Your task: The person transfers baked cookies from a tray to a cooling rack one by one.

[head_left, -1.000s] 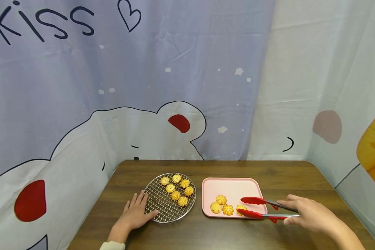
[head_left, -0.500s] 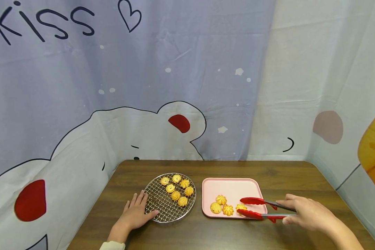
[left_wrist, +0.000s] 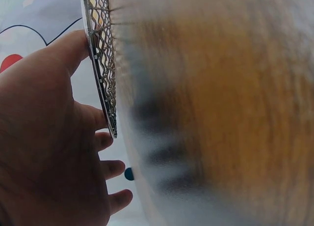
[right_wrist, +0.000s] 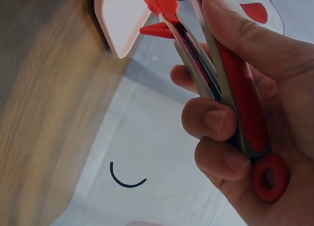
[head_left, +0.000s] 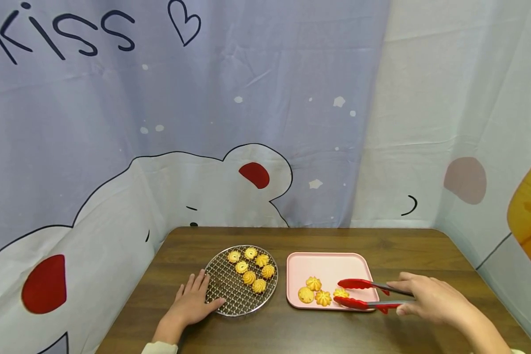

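Tongs [head_left: 358, 304] parted at a biscuit [head_left: 341, 292]

The right hand [head_left: 431, 295] grips the tongs, jaws apart, at the biscuit toward five o'clock on the pink tray [head_left: 329, 265]; three more biscuits [head_left: 323, 298] lie toward eight. The left hand [head_left: 190, 302], fingers splayed, touches the wire rack [head_left: 233, 297] at eight o'clock.

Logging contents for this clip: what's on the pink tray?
Four cookies sit on the pink tray. Red-tipped tongs partly cover the rightmost one; the tray surface beneath the cookies is hidden.
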Motion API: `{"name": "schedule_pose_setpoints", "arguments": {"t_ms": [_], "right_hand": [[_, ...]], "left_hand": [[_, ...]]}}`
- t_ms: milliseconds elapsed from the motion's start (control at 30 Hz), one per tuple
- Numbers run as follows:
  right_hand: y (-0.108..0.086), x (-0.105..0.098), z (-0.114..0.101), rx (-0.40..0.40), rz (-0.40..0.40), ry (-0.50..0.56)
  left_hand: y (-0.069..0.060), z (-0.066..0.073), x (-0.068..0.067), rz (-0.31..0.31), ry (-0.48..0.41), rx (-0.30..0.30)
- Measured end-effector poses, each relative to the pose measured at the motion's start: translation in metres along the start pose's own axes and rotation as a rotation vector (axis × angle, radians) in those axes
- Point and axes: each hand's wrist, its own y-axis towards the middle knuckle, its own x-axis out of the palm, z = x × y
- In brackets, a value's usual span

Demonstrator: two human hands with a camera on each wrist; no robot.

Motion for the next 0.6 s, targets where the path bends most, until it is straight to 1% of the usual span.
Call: {"name": "schedule_pose_setpoints", "arguments": {"t_ms": [233, 600], "right_hand": [[0.0021, 0.0005, -0.0024, 0.031, -0.011, -0.028], [0.0079, 0.0004, -0.0042, 0.035, -0.03, -0.035]], "left_hand": [[-0.0006, 0.0013, -0.0007, 0.002, -0.004, 0.003], [-0.0003, 0.0011, -0.0014, 0.003, -0.007, 0.007]]}}
